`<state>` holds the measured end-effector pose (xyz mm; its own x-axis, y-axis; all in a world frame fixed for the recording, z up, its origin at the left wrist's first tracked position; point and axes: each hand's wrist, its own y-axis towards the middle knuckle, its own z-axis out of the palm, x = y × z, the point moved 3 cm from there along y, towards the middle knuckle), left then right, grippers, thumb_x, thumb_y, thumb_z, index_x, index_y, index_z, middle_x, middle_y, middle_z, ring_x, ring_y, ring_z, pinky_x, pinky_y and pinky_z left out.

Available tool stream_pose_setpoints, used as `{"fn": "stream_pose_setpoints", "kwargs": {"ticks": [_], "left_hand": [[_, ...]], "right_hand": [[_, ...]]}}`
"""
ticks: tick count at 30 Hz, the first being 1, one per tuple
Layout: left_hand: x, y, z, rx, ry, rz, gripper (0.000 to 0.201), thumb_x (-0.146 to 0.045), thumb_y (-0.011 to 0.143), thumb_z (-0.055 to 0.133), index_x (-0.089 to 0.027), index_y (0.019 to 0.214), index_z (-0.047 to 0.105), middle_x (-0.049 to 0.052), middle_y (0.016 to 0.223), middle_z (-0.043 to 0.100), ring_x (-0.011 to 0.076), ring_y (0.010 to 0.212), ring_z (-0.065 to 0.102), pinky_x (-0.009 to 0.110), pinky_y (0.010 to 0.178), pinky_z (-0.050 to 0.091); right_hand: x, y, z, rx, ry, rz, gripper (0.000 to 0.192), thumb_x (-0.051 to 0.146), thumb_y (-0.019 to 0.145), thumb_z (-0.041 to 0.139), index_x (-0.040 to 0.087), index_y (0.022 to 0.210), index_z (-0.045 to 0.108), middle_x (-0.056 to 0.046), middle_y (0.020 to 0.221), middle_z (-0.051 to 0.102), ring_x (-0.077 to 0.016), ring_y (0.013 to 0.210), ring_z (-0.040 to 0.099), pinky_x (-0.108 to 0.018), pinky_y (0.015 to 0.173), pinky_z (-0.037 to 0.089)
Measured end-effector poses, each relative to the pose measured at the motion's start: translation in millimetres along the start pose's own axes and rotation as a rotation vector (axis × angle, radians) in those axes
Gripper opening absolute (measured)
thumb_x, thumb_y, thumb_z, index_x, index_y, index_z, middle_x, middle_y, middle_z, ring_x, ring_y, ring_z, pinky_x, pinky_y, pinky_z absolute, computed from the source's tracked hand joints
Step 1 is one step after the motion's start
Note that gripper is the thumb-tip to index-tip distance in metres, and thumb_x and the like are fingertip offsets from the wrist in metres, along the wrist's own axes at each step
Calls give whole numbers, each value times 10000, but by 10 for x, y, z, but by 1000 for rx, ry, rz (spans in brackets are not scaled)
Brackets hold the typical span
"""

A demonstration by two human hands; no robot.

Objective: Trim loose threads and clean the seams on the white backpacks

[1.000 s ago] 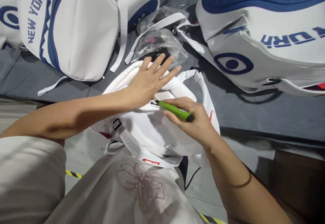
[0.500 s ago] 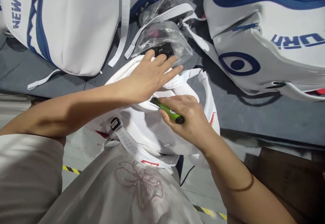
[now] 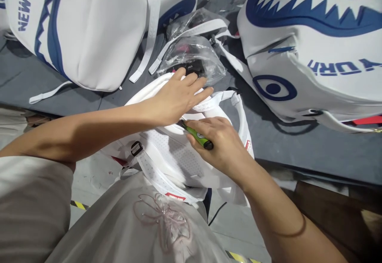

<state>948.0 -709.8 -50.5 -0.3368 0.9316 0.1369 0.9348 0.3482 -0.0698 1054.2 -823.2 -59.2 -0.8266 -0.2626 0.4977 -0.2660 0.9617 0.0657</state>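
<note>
The left hand (image 3: 179,96) lay flat, fingers spread, pressing the white backpack (image 3: 176,151) at the near table edge to steady it. The right hand (image 3: 219,143) gripped a green tool (image 3: 197,135), its tip against the shoulder strap (image 3: 167,96).

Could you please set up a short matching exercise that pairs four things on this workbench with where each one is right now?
Things:
1. green tool
2. white backpack
3. clear plastic bag
4. shark-eye backpack

Places:
A. lies flat under the left hand
B. far right of the grey table
C. pinched in the right hand
D. just beyond the left fingertips

Pairs: 1-C, 2-A, 3-D, 4-B
</note>
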Motion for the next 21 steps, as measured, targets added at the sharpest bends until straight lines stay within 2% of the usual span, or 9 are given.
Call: {"fn": "stream_pose_setpoints", "kwargs": {"ticks": [5, 11, 15, 21], "left_hand": [[9, -7, 6, -40, 29, 38, 695, -249, 874, 618, -146, 1515, 368, 152, 1487, 483, 333, 1247, 500, 483, 1041, 367], [15, -4, 19, -18, -27, 16, 729, -263, 863, 660, -193, 1522, 357, 129, 1524, 460, 325, 1297, 458, 468, 1087, 305], [7, -10, 3, -16, 6, 12, 660, -245, 888, 601, -165, 1505, 384, 146, 1512, 473, 319, 1272, 474, 467, 1087, 303], [-4, -18, 1, -35, 42, 23, 644, -219, 887, 571, -154, 1503, 395, 153, 1523, 468, 312, 1267, 484, 462, 1083, 304]], "right_hand": [[-22, 12, -23, 13, -16, -16, 166, 243, 915, 589, 208, 1013, 718, -68, 946, 778, -267, 875, 717, -427, 801, 478], [-13, 21, -10, -33, 22, 20, 187, 224, 893, 616, 222, 1047, 721, -74, 1040, 770, -274, 965, 707, -430, 833, 516], [-5, 34, 26, -2, 25, 98, 179, 219, 891, 615, 212, 1023, 736, -77, 979, 767, -274, 939, 704, -432, 822, 535], [3, -7, 24, -57, 15, 136, 202, 236, 905, 611, 212, 1060, 739, -61, 946, 763, -255, 889, 709, -406, 785, 535]]}}
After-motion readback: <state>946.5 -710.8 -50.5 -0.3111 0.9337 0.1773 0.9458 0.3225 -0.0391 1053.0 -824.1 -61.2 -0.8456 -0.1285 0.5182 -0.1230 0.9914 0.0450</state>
